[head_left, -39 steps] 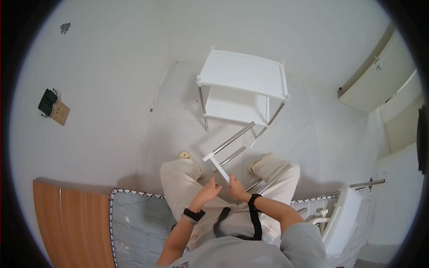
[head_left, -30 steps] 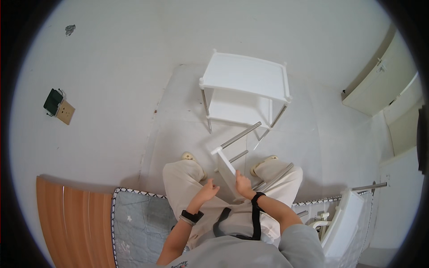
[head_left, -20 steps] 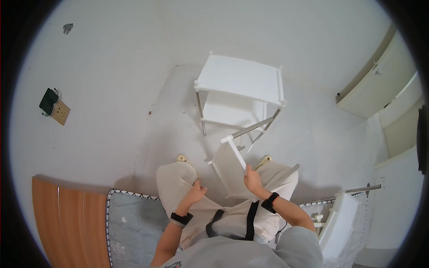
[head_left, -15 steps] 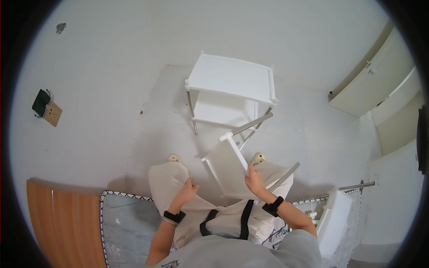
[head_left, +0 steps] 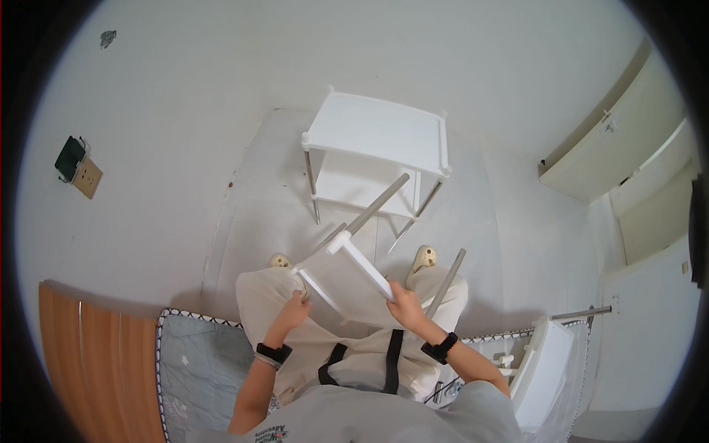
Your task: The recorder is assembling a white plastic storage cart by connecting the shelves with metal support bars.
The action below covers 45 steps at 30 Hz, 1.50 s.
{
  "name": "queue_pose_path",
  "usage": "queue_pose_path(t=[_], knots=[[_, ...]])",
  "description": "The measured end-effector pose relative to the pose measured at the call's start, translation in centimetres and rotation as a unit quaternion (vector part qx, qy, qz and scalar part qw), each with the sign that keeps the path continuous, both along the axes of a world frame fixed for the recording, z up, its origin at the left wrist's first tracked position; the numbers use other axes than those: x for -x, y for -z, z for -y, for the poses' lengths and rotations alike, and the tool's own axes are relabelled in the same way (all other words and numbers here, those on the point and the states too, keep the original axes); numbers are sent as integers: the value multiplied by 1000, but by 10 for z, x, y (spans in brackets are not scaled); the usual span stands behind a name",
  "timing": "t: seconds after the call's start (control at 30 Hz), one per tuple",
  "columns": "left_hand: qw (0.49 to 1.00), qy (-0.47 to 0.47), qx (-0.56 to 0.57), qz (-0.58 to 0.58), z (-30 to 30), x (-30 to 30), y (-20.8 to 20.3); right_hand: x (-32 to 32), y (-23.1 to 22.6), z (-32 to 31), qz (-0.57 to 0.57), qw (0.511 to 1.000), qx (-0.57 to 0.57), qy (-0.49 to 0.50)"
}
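Observation:
A white shelf tier with grey metal tubes fixed at its corners is tilted above my lap. My right hand grips its right-hand rim, fingers wrapped over the edge. Close to the tier's left rim is my left hand, fingers curled together; what they hold, if anything, is hidden. Beyond my feet stands a white two-tier shelf unit on metal legs, its upper tier holding nothing.
Another white tier with a metal tube lies at my right on the grey quilted mat. Small metal parts sit beside my right hip. A wooden panel is at left, a wall socket above it, white cabinet doors far right.
The held tier has swung left and toward me, its tubes now pointing more upward. My left hand has moved slightly left, up beside the tier's rim. My right hand keeps its grip.

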<state>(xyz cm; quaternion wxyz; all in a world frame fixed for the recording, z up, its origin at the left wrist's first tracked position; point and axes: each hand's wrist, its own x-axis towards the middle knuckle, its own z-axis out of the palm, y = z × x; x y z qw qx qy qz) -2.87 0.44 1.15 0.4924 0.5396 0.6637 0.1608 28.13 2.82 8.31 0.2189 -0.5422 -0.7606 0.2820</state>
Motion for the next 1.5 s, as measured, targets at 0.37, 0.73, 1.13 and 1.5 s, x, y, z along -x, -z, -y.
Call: queue_pose_path(t=[0.37, 0.73, 1.13, 1.5], knots=[[950, -237, -193, -64, -35, 64, 2, -31, -119, -3, -96, 995, -3, 17], [898, -334, -261, 118, -62, 104, -67, -89, -181, -25, -401, 877, -58, 257], [844, -148, -441, 267, -154, 56, -182, -115, -201, -86, -538, 792, -17, 289], [862, -181, -391, 266, -163, 33, -163, -125, -165, -73, -537, 796, 27, 279]])
